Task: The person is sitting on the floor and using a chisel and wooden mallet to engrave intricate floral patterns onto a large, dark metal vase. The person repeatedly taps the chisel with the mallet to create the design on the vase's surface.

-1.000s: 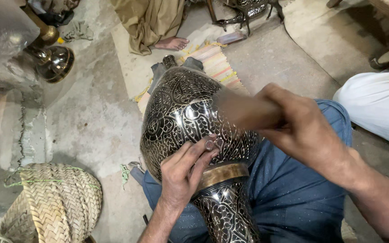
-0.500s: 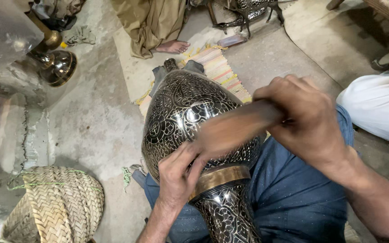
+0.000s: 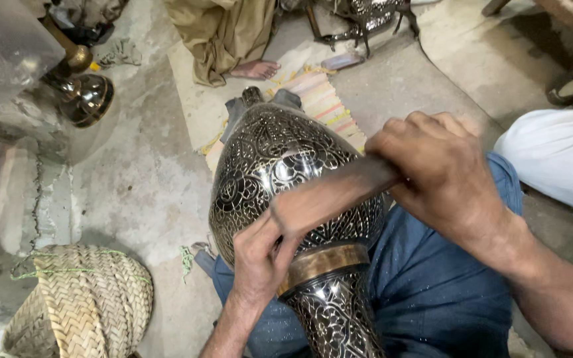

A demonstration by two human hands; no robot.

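Wooden mallet (image 3: pixel 329 195), blurred, gripped by the right hand (image 3: pixel 442 169), has dropped onto the left hand (image 3: pixel 260 258), apparently pinching a tool against the engraved vase (image 3: pixel 280 166).

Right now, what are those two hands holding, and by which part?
The right hand grips a blurred wooden tool by one end; the left hand pinches something small, unclear, against the engraved vase.

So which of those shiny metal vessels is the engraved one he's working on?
The large engraved vase lying across the lap, held by the left hand. The small brass pot at the upper left looks smooth and stands untouched.
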